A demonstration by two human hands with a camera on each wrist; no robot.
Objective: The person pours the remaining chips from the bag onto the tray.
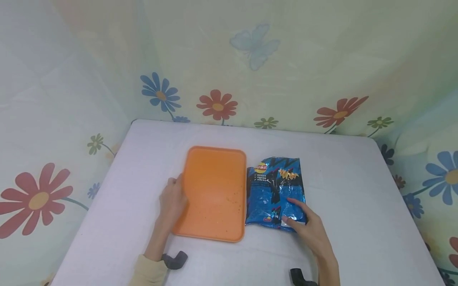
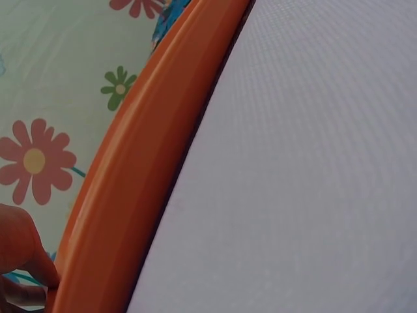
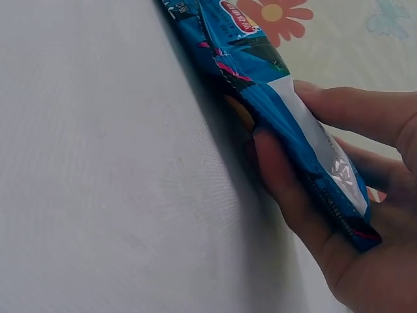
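Snack bag lies flat on desk beside orange tray; right hand grip clamped on bag's near corner, thumb under for lift; left hand grip curled on tray's left rim, steadying.

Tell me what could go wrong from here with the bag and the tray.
The right hand pinches only the near corner of the bag, so it may slip or sag when lifted. The bag lies against the tray, so pulling it could nudge the tray. The left hand grips just the tray's left rim, so the tray may tilt if raised.
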